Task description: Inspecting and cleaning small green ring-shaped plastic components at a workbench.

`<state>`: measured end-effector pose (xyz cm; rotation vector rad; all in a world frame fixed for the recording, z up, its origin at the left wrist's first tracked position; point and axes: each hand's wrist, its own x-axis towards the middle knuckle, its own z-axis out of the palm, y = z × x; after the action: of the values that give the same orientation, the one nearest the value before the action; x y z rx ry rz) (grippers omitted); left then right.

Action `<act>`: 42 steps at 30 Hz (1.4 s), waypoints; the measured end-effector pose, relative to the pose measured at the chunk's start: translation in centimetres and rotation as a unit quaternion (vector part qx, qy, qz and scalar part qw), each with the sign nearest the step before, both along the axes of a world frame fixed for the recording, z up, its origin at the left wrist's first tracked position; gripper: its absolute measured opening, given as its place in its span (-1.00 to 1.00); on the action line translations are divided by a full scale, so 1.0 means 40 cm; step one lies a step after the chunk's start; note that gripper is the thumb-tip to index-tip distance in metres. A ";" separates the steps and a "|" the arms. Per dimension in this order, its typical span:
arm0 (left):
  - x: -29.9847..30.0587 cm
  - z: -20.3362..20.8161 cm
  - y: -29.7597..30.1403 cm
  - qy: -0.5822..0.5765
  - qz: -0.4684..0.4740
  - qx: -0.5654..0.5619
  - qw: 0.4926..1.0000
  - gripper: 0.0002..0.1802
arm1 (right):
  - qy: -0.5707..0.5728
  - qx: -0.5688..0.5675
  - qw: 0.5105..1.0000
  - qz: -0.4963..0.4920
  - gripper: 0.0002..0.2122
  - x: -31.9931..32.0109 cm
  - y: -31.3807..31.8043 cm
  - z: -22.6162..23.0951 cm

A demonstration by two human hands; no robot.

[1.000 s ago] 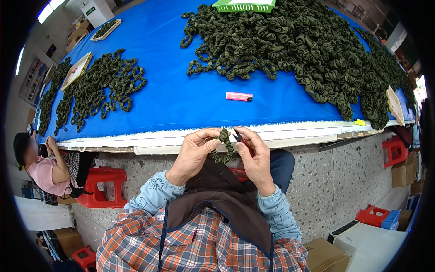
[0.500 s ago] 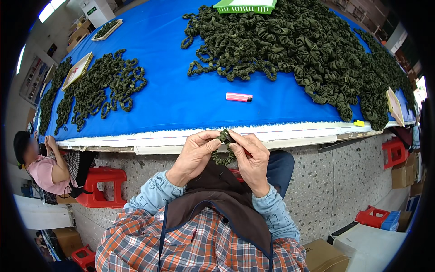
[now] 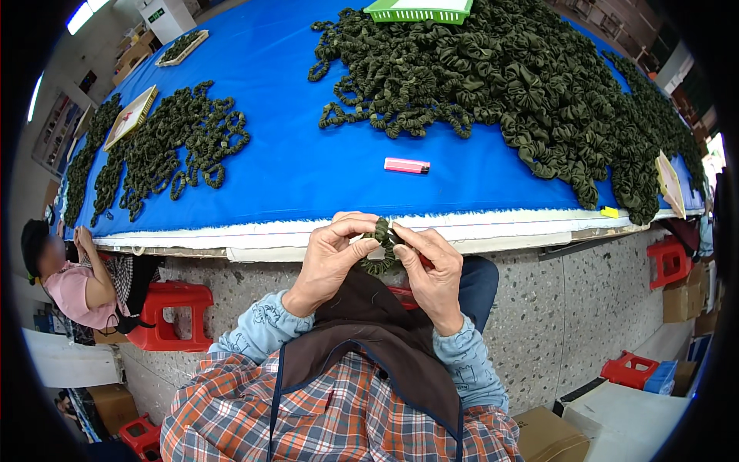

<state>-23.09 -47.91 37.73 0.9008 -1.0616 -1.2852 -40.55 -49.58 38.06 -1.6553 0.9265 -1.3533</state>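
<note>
A dark green scrunchie (image 3: 379, 261) hangs just in front of the table's near edge. My left hand (image 3: 332, 258) is closed, pinching its upper part between thumb and fingers. Close beside it on the right, my right hand (image 3: 433, 273) is closed too, thumb against fingers, around a small dark-tipped thing with a red part (image 3: 426, 262), mostly hidden in the palm. Its dark tip points at the gathered cloth; whether it touches cannot be told. Beyond my hands, a pink lighter (image 3: 406, 165) lies on the blue cloth.
A large heap of dark green scrunchies (image 3: 531, 92) fills the far right of the blue-covered table (image 3: 285, 138), and a smaller pile (image 3: 185, 138) lies left. A green basket (image 3: 419, 11) sits at the back. Another person (image 3: 77, 277) sits left near a red stool (image 3: 175, 312).
My right hand has drawn slightly right, away from the scrunchie, and a dark tip now shows at its fingertips. The left hand keeps its pinch, almost in place.
</note>
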 end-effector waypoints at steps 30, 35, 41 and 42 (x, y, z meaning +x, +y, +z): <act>0.009 0.013 0.001 0.013 -0.060 0.086 0.994 -0.87 | -0.279 0.393 0.870 0.103 -0.85 0.004 -0.034 0.013; 0.009 0.039 0.000 0.143 -0.092 0.165 0.971 -0.86 | -0.287 0.399 0.862 0.124 -0.85 0.007 -0.037 0.007; 0.113 0.003 -0.036 -0.019 -0.010 0.035 0.999 -0.85 | -0.158 0.306 0.930 0.127 -0.83 0.007 -0.058 -0.012; 0.165 0.014 -0.060 -0.095 0.068 0.001 0.993 -0.85 | -0.099 0.236 0.963 0.088 -0.84 -0.002 -0.073 -0.035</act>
<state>-16.49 -50.30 38.28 1.0940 -1.1257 -1.1033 -40.65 -52.52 36.68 -1.1845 0.8774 -1.0532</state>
